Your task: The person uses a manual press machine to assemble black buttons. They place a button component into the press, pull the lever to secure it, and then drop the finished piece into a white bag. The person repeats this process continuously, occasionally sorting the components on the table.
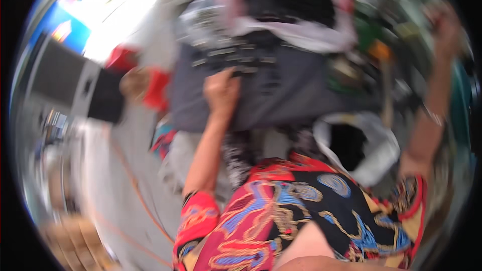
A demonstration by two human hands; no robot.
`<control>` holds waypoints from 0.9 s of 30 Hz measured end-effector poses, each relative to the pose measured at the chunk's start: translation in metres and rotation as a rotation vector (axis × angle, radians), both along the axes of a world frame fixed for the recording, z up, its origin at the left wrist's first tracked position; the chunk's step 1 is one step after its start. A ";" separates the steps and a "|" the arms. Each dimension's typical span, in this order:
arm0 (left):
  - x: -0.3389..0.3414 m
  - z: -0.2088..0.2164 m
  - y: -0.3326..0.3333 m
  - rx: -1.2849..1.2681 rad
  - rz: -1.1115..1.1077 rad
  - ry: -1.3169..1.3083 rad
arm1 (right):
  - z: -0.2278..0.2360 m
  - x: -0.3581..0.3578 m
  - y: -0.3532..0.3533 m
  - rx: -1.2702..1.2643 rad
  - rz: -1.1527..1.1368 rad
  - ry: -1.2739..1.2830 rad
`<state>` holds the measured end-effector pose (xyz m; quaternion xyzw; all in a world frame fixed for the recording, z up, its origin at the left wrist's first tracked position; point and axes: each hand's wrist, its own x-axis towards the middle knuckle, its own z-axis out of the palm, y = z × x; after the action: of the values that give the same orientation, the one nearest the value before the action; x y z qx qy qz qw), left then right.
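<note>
My left hand (222, 90) rests on a dark grey cloth-covered work surface (301, 88), its fingers curled together. What they hold, if anything, is hidden. Just beyond the fingertips lie several small dark pieces (246, 57) with pale, metallic-looking edges; blur hides their kind. Out at the far right, my right hand (446, 30) is raised away from the surface at the end of a stretched arm. Motion smears its fingers, so I cannot make out their grip.
A pink-and-white lined container (324, 40) with black contents stands at the back. Near the front right is a white bag (384, 145) holding dark material. Red objects (156, 89) sit left of the surface, and an orange cord (135, 185) runs along the floor.
</note>
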<state>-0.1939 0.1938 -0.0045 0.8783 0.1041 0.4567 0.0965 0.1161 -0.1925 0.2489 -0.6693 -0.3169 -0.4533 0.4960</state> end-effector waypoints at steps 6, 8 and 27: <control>0.083 0.023 -0.124 -0.449 -0.441 0.054 | 0.016 -0.060 0.012 0.326 0.353 0.339; 0.117 0.020 -0.156 -0.431 -0.530 0.083 | 0.017 -0.058 0.008 0.357 0.355 0.339; 0.201 0.012 -0.209 -0.534 -0.581 0.155 | -0.013 -0.087 -0.003 0.344 0.450 0.218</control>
<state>0.0070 -0.0156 0.0076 0.8471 -0.0265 0.2999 0.4380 0.0293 -0.1951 0.2354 -0.5331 -0.3206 -0.3045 0.7213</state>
